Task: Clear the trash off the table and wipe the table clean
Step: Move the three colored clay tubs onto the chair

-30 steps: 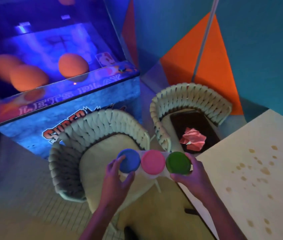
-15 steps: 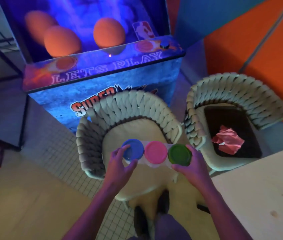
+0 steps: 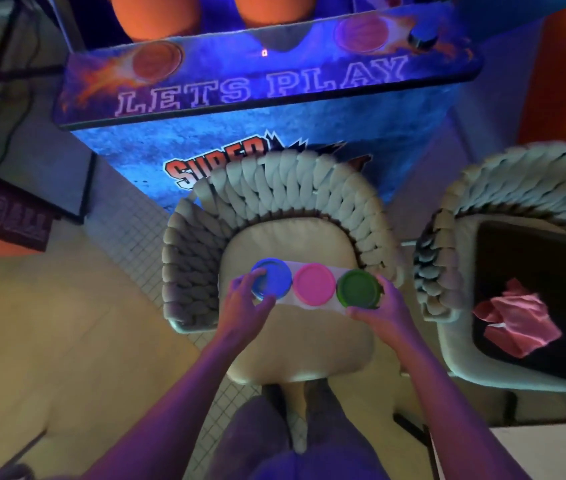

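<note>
A pack of three small tubs [image 3: 313,286] with blue, pink and green lids in a white sleeve is held low over the cream seat of a woven chair [image 3: 295,344]. My left hand [image 3: 245,304] grips the blue-lidded end. My right hand [image 3: 380,308] grips the green-lidded end. A crumpled pink paper [image 3: 513,322] lies on a dark tray [image 3: 531,271] on the seat of a second woven chair [image 3: 503,188] to the right. Only a pale corner of the table [image 3: 551,452] shows at the bottom right.
A lit arcade basketball machine [image 3: 267,81] reading LETS PLAY stands right behind the chairs, with orange balls at the top. A dark sign [image 3: 4,220] leans at the left. Small white floor tiles and my own legs lie below the chair.
The view has swung left and down, away from the stained table, which has nearly left the frame. Both hands have carried the tub pack lower over the chair seat.
</note>
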{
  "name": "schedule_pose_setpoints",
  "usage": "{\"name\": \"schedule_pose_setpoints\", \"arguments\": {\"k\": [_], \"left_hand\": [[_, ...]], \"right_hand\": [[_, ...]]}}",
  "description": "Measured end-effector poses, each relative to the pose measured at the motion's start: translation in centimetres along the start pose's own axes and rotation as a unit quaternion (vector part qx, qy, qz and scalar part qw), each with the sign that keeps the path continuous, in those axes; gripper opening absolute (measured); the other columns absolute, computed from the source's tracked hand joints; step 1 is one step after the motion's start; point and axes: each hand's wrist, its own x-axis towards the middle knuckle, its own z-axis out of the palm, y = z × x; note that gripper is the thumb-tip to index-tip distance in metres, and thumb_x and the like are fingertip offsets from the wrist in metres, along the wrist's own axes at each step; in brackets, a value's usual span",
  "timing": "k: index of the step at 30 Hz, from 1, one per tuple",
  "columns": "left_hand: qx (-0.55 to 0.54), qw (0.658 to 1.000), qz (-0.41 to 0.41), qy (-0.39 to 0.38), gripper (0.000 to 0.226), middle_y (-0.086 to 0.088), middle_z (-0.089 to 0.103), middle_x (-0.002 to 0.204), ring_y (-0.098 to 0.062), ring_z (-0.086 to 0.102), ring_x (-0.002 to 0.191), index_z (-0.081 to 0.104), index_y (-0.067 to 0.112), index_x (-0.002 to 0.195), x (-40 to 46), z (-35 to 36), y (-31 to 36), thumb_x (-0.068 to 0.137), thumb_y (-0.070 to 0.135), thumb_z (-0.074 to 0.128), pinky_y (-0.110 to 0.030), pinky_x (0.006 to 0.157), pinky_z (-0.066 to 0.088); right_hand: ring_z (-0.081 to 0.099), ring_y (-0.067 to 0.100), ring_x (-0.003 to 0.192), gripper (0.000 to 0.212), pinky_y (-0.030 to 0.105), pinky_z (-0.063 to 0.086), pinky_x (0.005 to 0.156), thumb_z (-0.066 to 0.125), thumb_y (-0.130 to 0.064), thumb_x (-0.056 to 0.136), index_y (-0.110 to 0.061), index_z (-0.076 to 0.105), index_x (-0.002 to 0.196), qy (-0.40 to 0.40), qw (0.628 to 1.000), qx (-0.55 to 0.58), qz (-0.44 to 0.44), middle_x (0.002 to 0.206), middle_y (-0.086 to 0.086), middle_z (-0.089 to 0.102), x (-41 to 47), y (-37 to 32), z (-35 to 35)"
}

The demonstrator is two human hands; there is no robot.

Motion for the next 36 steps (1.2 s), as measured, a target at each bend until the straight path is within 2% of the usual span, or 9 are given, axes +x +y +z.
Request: {"name": "schedule_pose_setpoints", "arguments": {"k": [5,9,12,17,22,25,28,33,36], "left_hand": [[0.003,0.999,-0.039,0.016,0.052,-0.002,0.050,0.123,-0.025,0.062,0.106,0.057,0.030,0.137,3.7,1.3,-0.2,0.088,0.024,0.072,-0.038,0.100,0.049],[0.011,0.998,-0.065,0.001,0.060,-0.007,0.048,0.130,-0.027,0.060,0.112,0.050,0.030,0.143,7.5,3.0,-1.0,0.088,0.026,0.073,-0.038,0.102,0.047],[0.008,0.997,-0.074,-0.004,0.065,-0.012,0.046,0.138,-0.029,0.055,0.119,0.046,0.028,0.146,10.4,4.0,-1.7,0.087,0.026,0.073,-0.038,0.106,0.044],[0.019,0.995,-0.093,-0.002,0.066,-0.016,0.045,0.140,-0.031,0.050,0.126,0.043,0.027,0.148,15.9,5.7,-3.5,0.089,0.028,0.073,-0.034,0.104,0.039],[0.020,0.996,-0.089,0.015,0.059,-0.017,0.045,0.142,-0.037,0.056,0.120,0.045,0.026,0.146,21.4,7.5,-5.8,0.093,0.032,0.069,-0.033,0.097,0.040],[0.016,0.996,-0.087,0.030,0.056,-0.017,0.046,0.143,-0.035,0.056,0.120,0.047,0.025,0.145,24.1,8.7,-7.0,0.093,0.030,0.069,-0.027,0.094,0.037],[0.026,0.996,-0.077,0.037,0.056,-0.017,0.048,0.142,-0.034,0.054,0.122,0.048,0.025,0.144,26.3,10.0,-8.5,0.092,0.031,0.069,-0.034,0.098,0.041],[0.015,0.996,-0.087,0.034,0.055,-0.013,0.047,0.143,-0.031,0.052,0.123,0.045,0.027,0.143,27.9,11.9,-10.4,0.092,0.029,0.067,-0.034,0.099,0.040],[0.010,0.995,-0.093,0.028,0.055,-0.013,0.048,0.141,-0.031,0.054,0.120,0.044,0.029,0.143,28.4,12.4,-11.3,0.093,0.031,0.066,-0.036,0.099,0.042]], "right_hand": [[0.055,0.017,0.111,0.086,0.027,0.045,0.088,0.091,-0.012,0.064,-0.010,0.049,0.140,-0.026,1.000,0.000,0.002,0.126,0.005,0.057,4.9,-1.3,0.4],[0.054,0.020,0.120,0.098,0.025,0.042,0.092,0.091,-0.015,0.064,-0.009,0.041,0.147,-0.030,0.999,-0.014,0.012,0.137,0.008,0.053,9.3,-1.9,1.5],[0.050,0.022,0.129,0.106,0.025,0.041,0.097,0.092,-0.021,0.062,-0.017,0.035,0.151,-0.025,0.999,-0.022,0.005,0.143,0.008,0.048,12.2,-2.0,2.7],[0.047,0.021,0.127,0.103,0.023,0.036,0.093,0.091,-0.017,0.065,-0.021,0.033,0.151,-0.023,0.999,-0.033,-0.011,0.141,0.007,0.045,17.0,-2.0,5.3],[0.046,0.021,0.129,0.096,0.033,0.042,0.105,0.088,-0.022,0.071,-0.017,0.034,0.150,-0.010,0.999,-0.034,-0.020,0.141,0.005,0.046,22.0,-2.0,7.9],[0.048,0.015,0.122,0.084,0.027,0.041,0.097,0.085,-0.024,0.076,-0.015,0.039,0.146,-0.005,0.999,-0.027,-0.030,0.133,-0.001,0.049,25.0,-1.6,9.3],[0.054,0.018,0.118,0.078,0.027,0.043,0.093,0.086,-0.021,0.073,-0.015,0.045,0.140,-0.002,0.999,-0.019,-0.039,0.130,0.004,0.054,27.6,-0.5,10.8],[0.052,0.022,0.122,0.088,0.038,0.044,0.104,0.086,-0.021,0.069,-0.012,0.041,0.143,0.000,0.999,-0.027,-0.045,0.134,0.010,0.052,29.5,0.7,12.6],[0.051,0.019,0.117,0.083,0.030,0.043,0.101,0.086,-0.016,0.068,-0.009,0.044,0.140,0.000,0.998,-0.033,-0.061,0.129,0.007,0.052,30.2,1.0,13.0]]}}
